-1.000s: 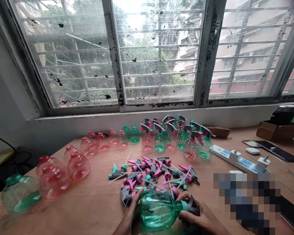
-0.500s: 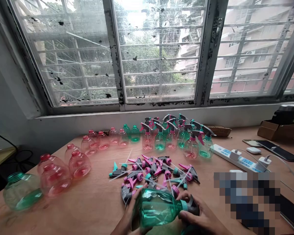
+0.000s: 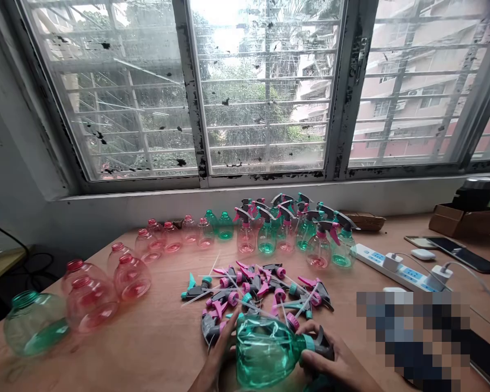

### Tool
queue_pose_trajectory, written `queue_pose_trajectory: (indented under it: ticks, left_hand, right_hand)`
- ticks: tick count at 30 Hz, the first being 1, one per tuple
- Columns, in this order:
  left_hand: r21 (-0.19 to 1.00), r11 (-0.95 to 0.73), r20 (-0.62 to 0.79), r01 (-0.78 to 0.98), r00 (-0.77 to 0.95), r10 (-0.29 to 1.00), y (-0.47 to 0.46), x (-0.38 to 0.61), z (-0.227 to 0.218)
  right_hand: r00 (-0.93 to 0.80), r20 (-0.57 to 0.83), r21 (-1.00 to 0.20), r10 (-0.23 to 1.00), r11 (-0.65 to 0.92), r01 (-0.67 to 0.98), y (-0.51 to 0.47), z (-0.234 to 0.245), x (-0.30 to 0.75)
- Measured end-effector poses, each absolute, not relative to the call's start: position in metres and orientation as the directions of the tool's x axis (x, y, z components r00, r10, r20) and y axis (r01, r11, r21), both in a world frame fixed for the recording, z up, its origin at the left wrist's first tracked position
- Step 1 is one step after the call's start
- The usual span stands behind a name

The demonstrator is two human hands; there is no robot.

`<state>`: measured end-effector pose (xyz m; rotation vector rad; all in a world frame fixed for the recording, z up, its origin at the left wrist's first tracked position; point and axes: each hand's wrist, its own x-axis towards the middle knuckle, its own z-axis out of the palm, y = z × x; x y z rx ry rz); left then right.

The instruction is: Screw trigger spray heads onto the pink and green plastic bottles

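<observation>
A green spray bottle (image 3: 267,351) lies on its side between my two hands, close to me at the bottom centre. My left hand (image 3: 222,348) is wrapped around its base end. At the neck, the fingers of my right hand (image 3: 329,356) grip the dark grey spray head (image 3: 322,344) and its teal collar. Just beyond the bottle lies a loose pile of spray heads (image 3: 265,283), pink, teal and grey, with thin clear tubes sticking out.
Headless pink bottles (image 3: 92,305) and a green bottle (image 3: 36,324) stand on the left. Several bottles with spray heads (image 3: 286,237) stand at the back. A power strip (image 3: 392,267), phones (image 3: 467,253) and a cardboard box (image 3: 459,218) are on the right.
Both hands keep hold of the green spray bottle. It has shifted slightly right and down, and its body has turned a little. The pile and standing bottles stay the same.
</observation>
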<state>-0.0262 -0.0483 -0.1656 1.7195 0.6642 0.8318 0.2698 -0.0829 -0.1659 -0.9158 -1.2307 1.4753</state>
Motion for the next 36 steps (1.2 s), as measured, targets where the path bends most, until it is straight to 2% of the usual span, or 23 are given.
queue_pose_trajectory:
  ticks: [4,10,18,23,29,36]
  left_hand:
    - [0.949,-0.316,0.251,0.011,0.581,0.774,-0.053,-0.021,-0.164]
    - [0.957,-0.289,0.232,0.018,0.549,0.803,-0.053,-0.017,-0.166]
    - [0.97,-0.227,0.228,-0.081,0.611,0.758,-0.054,-0.02,-0.159]
    - [0.979,-0.196,0.187,-0.054,0.613,0.768,-0.054,-0.019,-0.158]
    - [0.965,-0.237,0.252,-0.115,0.661,0.707,-0.049,-0.023,-0.162]
    - [0.957,-0.291,0.23,-0.004,0.622,0.748,-0.049,-0.023,-0.164]
  right_hand:
    - [-0.252,0.045,-0.982,0.967,-0.004,-0.189,-0.081,-0.172,0.271]
    - [-0.259,0.038,-0.992,0.965,0.004,-0.128,-0.079,-0.178,0.273]
    - [-0.248,0.105,-0.99,0.963,0.079,-0.114,-0.079,-0.175,0.271]
    - [-0.253,0.052,-0.992,0.966,0.022,-0.122,-0.078,-0.179,0.272]
    - [-0.285,0.067,-0.989,0.956,0.025,-0.149,-0.077,-0.179,0.272]
    - [-0.292,0.046,-0.983,0.955,-0.009,-0.182,-0.079,-0.177,0.27]
